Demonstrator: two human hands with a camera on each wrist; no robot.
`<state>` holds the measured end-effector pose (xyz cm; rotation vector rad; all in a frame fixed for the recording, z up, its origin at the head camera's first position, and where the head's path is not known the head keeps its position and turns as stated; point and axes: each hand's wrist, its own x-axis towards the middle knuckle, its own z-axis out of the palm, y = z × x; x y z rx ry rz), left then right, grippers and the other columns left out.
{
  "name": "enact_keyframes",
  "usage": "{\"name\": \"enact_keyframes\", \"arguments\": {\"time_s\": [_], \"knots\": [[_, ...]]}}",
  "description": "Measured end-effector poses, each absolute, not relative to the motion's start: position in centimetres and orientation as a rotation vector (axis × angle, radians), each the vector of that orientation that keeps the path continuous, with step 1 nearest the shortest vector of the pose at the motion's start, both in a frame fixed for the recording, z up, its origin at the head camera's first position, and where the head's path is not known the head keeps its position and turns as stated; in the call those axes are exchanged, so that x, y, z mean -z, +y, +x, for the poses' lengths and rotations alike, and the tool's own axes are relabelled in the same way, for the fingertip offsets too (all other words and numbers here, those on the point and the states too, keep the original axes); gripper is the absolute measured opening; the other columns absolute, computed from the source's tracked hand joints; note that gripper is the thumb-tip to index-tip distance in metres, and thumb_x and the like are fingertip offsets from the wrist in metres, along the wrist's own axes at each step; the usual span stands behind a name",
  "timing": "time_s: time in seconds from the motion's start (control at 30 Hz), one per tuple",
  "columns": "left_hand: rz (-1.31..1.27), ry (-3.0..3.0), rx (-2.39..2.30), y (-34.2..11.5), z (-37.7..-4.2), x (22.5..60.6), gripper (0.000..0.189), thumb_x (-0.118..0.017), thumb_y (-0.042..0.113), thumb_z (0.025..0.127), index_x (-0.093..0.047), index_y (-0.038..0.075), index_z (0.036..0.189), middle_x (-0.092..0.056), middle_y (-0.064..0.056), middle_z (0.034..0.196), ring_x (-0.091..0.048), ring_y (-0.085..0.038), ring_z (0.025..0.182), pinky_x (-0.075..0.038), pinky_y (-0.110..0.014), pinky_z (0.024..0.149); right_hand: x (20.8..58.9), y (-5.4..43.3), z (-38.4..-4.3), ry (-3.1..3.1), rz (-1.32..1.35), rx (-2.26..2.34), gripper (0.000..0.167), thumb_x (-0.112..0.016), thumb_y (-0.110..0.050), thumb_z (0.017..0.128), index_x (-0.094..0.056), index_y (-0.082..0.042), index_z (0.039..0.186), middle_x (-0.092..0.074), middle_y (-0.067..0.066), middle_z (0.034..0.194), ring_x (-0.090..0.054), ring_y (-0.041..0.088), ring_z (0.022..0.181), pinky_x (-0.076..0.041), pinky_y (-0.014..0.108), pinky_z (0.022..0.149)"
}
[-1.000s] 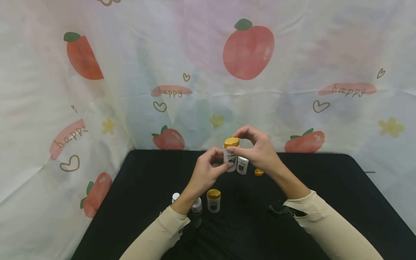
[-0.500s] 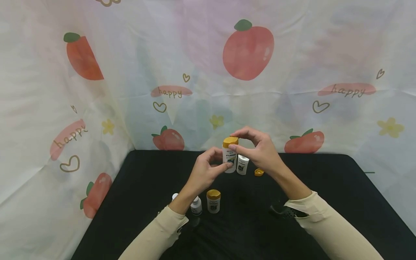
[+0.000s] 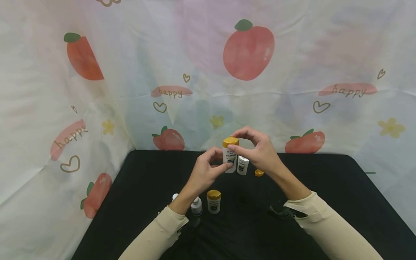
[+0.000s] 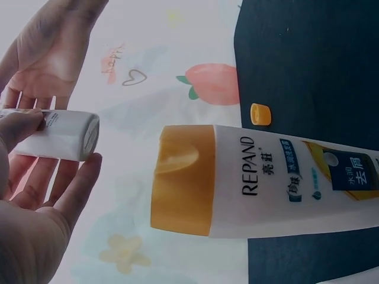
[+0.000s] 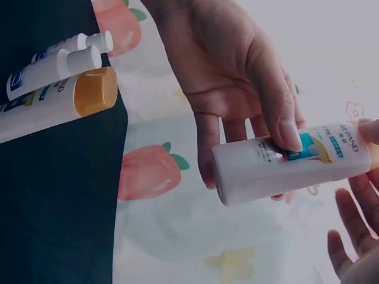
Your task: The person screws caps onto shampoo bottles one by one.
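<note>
Barely shifting since earlier, the raised white bottle (image 3: 229, 155) is hovering over the worktop (image 3: 256, 231), left hand (image 3: 207, 170) gripping its body, right hand (image 3: 261, 151) pinching its yellow cap (image 3: 230, 141) (cropped in the right wrist view); the left forearm (image 3: 181, 203) is partly covering two small bottles (image 3: 196, 208).

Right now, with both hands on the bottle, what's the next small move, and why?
I'd probably ease the gold cap loose with the right hand: it pinches that cap while the left hand grips the white bottle, and a loose cap lies on the table.
</note>
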<state>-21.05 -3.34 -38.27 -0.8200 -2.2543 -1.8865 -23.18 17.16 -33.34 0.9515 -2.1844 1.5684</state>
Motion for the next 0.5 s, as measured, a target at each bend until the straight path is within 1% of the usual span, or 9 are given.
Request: {"name": "enact_keyframes", "arguments": {"time_s": [0.13,0.23,0.5], "knots": [[-0.834,-2.256,1.892,-3.38,-21.05,38.28,0.023,-0.075,0.011,0.093,-0.063,0.01,0.113,-0.067,-0.008,0.108,-0.068,-0.021,0.101,-0.059,-0.03,0.082,33.38,17.13,-23.11,-2.195,0.966,-1.536,0.027,-0.076,-0.002,0.089,-0.072,-0.011,0.114,-0.07,0.004,0.108,-0.063,0.014,0.107,-0.042,0.03,0.108],[-0.831,-2.265,1.876,-3.35,-20.98,38.28,0.023,-0.076,0.012,0.093,-0.063,0.01,0.112,-0.068,-0.008,0.108,-0.068,-0.021,0.1,-0.059,-0.03,0.082,33.38,17.01,-23.06,-2.177,0.968,-1.54,0.025,-0.077,0.0,0.088,-0.072,-0.01,0.111,-0.07,0.005,0.106,-0.063,0.015,0.104,-0.042,0.03,0.108],[-0.825,-2.286,1.786,-3.17,-20.73,38.21,0.024,-0.076,0.014,0.093,-0.064,0.011,0.113,-0.069,-0.006,0.106,-0.069,-0.018,0.096,-0.059,-0.029,0.08,33.36,17.02,-23.06,-2.147,0.95,-1.567,0.024,-0.078,0.003,0.086,-0.072,-0.008,0.105,-0.07,0.006,0.103,-0.063,0.016,0.101,-0.041,0.032,0.106]]}}
